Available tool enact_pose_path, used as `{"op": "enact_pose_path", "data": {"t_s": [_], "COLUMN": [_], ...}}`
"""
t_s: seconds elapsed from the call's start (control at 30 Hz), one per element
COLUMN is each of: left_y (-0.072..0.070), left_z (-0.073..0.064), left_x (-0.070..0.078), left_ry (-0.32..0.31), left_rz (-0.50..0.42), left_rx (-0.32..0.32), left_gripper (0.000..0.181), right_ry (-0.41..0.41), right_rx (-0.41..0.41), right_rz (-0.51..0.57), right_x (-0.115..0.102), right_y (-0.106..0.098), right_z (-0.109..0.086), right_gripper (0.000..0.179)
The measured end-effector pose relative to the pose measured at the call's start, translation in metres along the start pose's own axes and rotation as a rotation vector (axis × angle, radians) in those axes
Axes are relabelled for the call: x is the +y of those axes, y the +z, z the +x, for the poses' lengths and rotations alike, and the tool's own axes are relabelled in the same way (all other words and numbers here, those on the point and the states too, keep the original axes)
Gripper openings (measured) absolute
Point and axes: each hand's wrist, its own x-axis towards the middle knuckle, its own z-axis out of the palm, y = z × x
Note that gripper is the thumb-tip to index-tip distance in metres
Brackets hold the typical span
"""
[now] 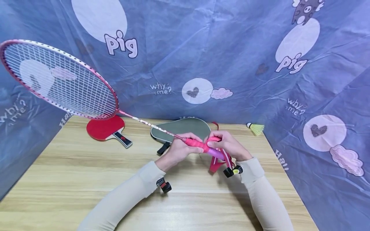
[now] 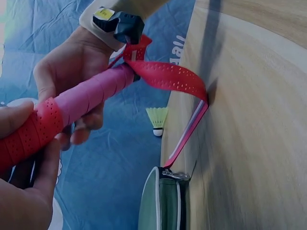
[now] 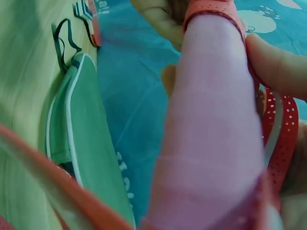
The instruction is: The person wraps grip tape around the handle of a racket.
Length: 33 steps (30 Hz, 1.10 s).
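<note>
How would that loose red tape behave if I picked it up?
The tape would probably flop, since its loose length curls and twists. It's likely light, looking thin and dotted with holes. Pulling it might tug the handle too, as matching red tape is wound around that.

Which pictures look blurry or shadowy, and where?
Right wrist view: the purple handle is blurry up close; left wrist view: dimmer, with a dark shadow streak on the table; head view: brightest, mostly sharp, with shadow beside the right sleeve.
</note>
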Motion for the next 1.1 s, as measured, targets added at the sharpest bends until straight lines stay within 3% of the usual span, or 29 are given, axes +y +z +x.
{"op": "enact_pose_path", "data": {"t_s": [0.2, 0.33, 0.53, 0.7, 0.8, 0.9, 1.1], "left_y": [-0.002, -0.001, 0.003, 0.009, 0.010, 0.010, 0.008], "left_z": [0.001, 0.002, 0.003, 0.002, 0.001, 0.000, -0.001], "left_x": [0.001, 0.000, -0.003, -0.005, -0.004, -0.002, -0.001], "left_ry": [-0.003, 0.008, 0.083, 0.031, 0.005, 0.001, -0.012], "left_rz": [0.008, 0.013, 0.002, -0.003, 0.081, 0.176, 0.194], "left_rx": [-0.025, -0.031, -0.035, 0.045, 0.123, 0.172, 0.156], "left_gripper": [0.034, 0.036, 0.047, 0.045, 0.038, 0.034, 0.032], "right_ry": [0.073, 0.053, -0.022, -0.111, -0.126, -0.108, -0.108], "right_rx": [-0.034, -0.072, -0.068, 0.000, 0.043, 0.065, 0.029], "right_rz": [0.140, 0.253, 0.339, 0.292, 0.244, 0.203, 0.141], "right_x": [0.005, 0.010, 0.014, 0.012, 0.009, 0.006, 0.006], "right_y": [0.003, 0.003, 0.005, 0.010, 0.015, 0.017, 0.013], "right_z": [0.003, 0.005, 0.004, 0.005, 0.004, 0.004, 0.005], "right_gripper": [0.008, 0.015, 0.021, 0.014, 0.007, 0.011, 0.009]}}
